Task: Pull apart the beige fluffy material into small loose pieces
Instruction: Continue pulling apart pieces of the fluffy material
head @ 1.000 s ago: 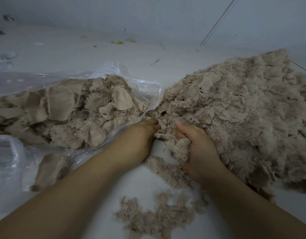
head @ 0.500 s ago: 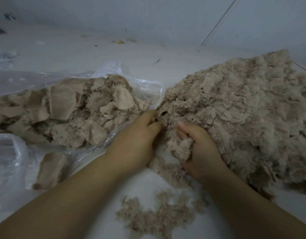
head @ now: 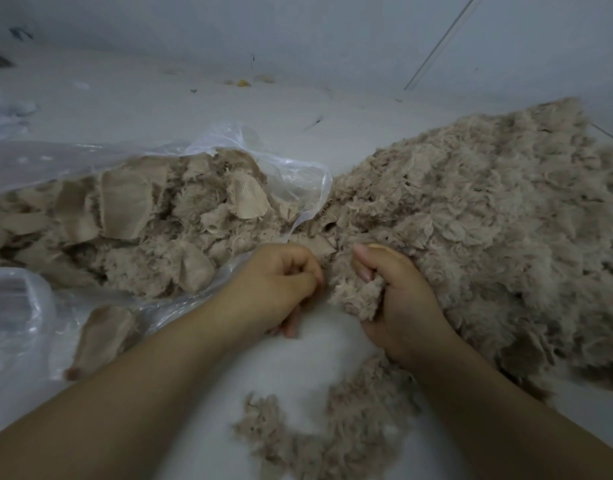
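A clump of beige fluffy material (head: 355, 294) sits between my two hands on the white surface. My right hand (head: 398, 296) grips it, thumb up and fingers curled around the fluff. My left hand (head: 281, 285) is curled beside it, fingertips pinching the clump's left edge; the pinch itself is partly hidden. A large heap of loosened beige pieces (head: 488, 230) rises to the right, touching my right hand. Compact beige chunks with woven backing (head: 132, 216) lie in a clear plastic bag (head: 291, 174) on the left.
Loose beige scraps (head: 319, 431) lie on the white surface (head: 298, 358) in front of my arms. One chunk (head: 101, 337) lies on the plastic at lower left. A white wall (head: 298, 36) runs along the back, with small debris (head: 242, 83) at its base.
Both hands drew slightly nearer to me. My left fingers curled from nearly straight into a fist at the clump. My right hand keeps its grip on the fluff.
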